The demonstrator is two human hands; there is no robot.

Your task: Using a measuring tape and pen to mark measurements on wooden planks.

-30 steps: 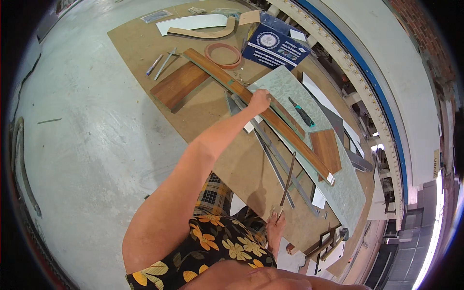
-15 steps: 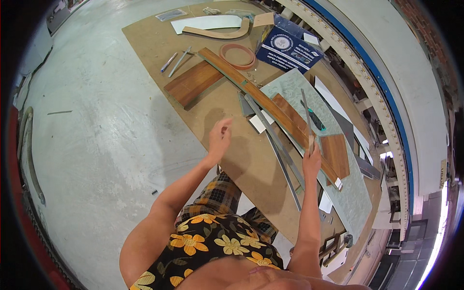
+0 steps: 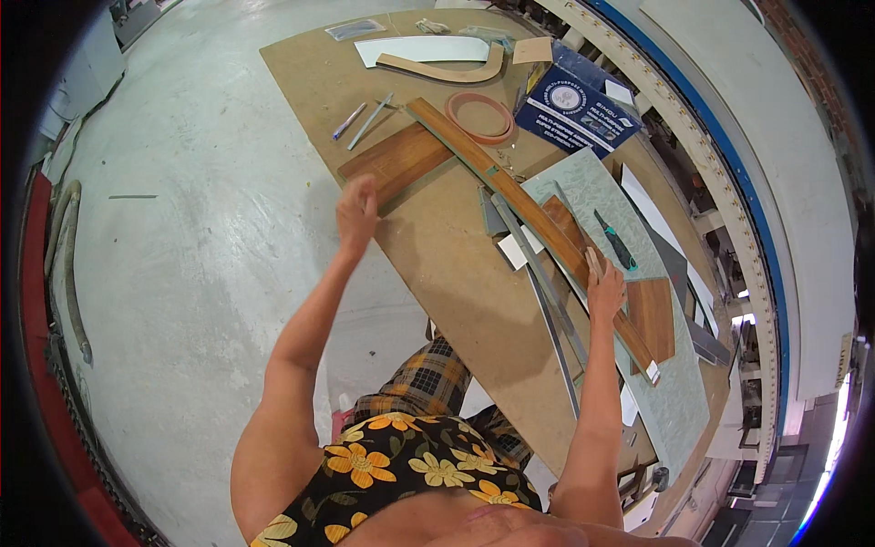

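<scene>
Brown wood-grain lies all over this tan table (image 3: 447,264), most of it in one long strip (image 3: 529,206) running diagonally from beside the pinkish coil (image 3: 494,140) down across the pale green panel (image 3: 679,401). From where I stand, the person's right hand (image 3: 607,288) is over that strip, its fingers closed about the lower end of a thin grey rod (image 3: 569,207) that slants away toward the blue box (image 3: 592,118). Just beside it on the panel lies a black-and-teal knife (image 3: 617,244). The left hand (image 3: 357,210) is at the near corner of a wide brown plank (image 3: 401,162), fingers curled; whether it touches the wood or is fully closed, I cannot tell.
</scene>
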